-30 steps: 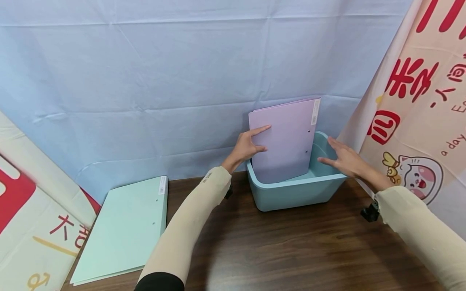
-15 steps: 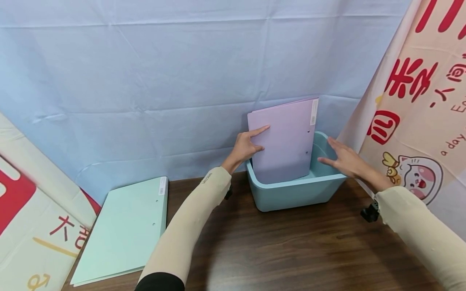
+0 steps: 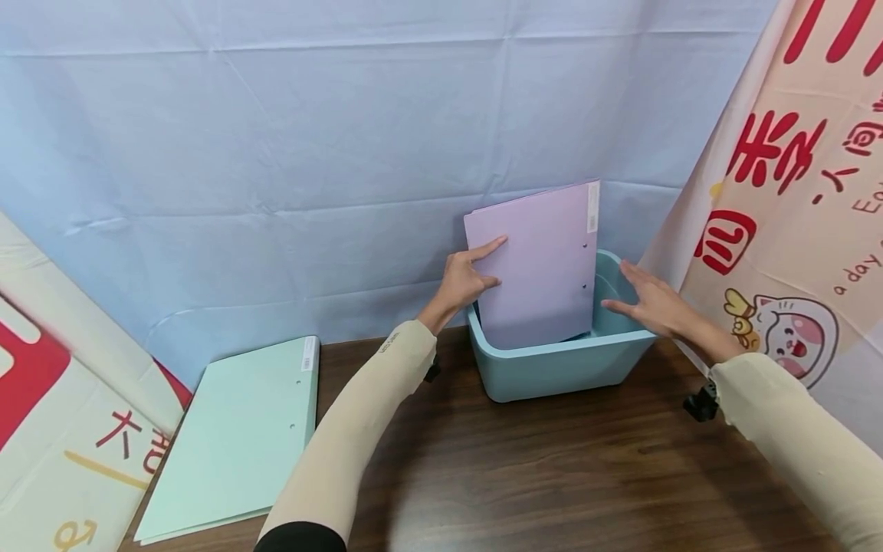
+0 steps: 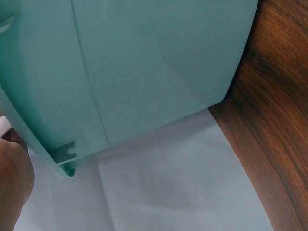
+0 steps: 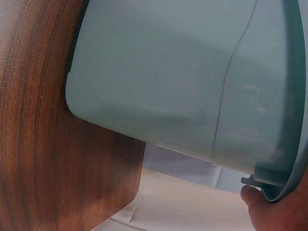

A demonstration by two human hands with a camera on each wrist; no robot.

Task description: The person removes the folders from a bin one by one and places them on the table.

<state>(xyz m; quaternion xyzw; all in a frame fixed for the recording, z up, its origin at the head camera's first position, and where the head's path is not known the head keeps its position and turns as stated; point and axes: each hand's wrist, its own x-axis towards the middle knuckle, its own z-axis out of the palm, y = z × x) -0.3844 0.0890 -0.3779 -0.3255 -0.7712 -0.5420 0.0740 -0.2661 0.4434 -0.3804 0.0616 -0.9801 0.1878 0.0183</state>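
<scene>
A light purple folder (image 3: 534,268) with a white label stands tilted in the blue-green plastic bin (image 3: 552,376). At its left edge my left hand (image 3: 462,284) holds the folder, thumb and index finger on the front face; the other fingers are hidden. My right hand (image 3: 651,303) is at the bin's right rim, thumb over the inside and index finger stretched forward. In the right wrist view a fingertip (image 5: 250,195) curls under the rim's corner. The left wrist view catches only part of the left hand (image 4: 14,178) beside the bin's wall (image 4: 144,62).
A mint-green folder (image 3: 228,437) lies flat on the dark wooden table (image 3: 552,475) to the left. Behind the bin hangs a pale blue cloth (image 3: 345,153). Printed cloths close in both sides, the right one (image 3: 793,230) near the right hand.
The purple folder has shifted slightly left and turned a little more upright, its lower right corner rising. The left hand has moved slightly left; the right hand and the bin look still.
</scene>
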